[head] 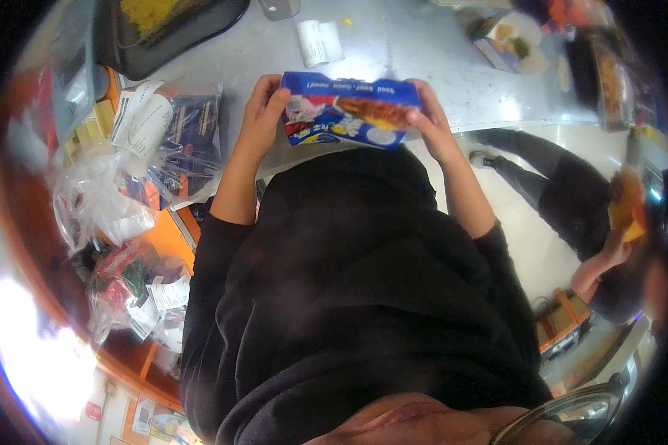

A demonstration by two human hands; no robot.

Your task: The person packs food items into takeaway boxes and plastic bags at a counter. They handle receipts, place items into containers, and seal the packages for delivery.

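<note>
A blue printed cardboard food box (362, 125), bearing writing and a picture of food, is held between both my hands. My left hand (263, 111) grips its left end, thumb on the near face. At the right end my right hand (431, 119) clasps the box, with the thumb on the face and the fingers mostly behind it. The box is tilted towards me, over the near edge of a metal counter (401, 39). Just beyond it on the counter lie curled white paper slips (318, 44) with print. Whether the box contains anything is hidden.
A black tray (172, 53) with yellow food stands at the back left. Clear plastic bags (195, 133) with boxes and printed slips lie to my left. An open food package (509, 44) sits back right. On the right, a person in dark clothes (573, 194) holds something yellow (626, 214).
</note>
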